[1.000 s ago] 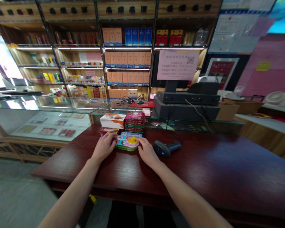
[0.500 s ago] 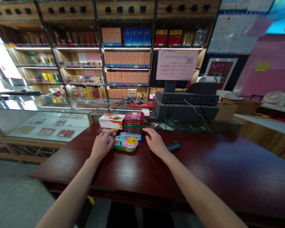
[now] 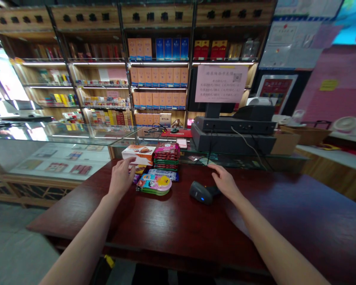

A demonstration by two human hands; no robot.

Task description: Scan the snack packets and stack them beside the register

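Bright packets (image 3: 154, 183) lie in a neat pile on the big brown bench (image 3: 169, 229), in the middle of the frame. Just behind are a dark red pile (image 3: 167, 152) and a white and orange box (image 3: 139, 152). Left of middle, the left hand (image 3: 121, 177) is by the box. Right of middle, the right hand (image 3: 226, 183) is over a black scanner (image 3: 200, 193). Both hands' fingers are apart, holding nothing. Piling looks done; I can't tell what's left.

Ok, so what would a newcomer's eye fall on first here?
Likely the flat pink-and-blue packets, stacked on the shiny dark-red wooden table. Next, the black plastic barcode scanner with its blue light, right of them, then the rectangular pink paper sign beyond the table.
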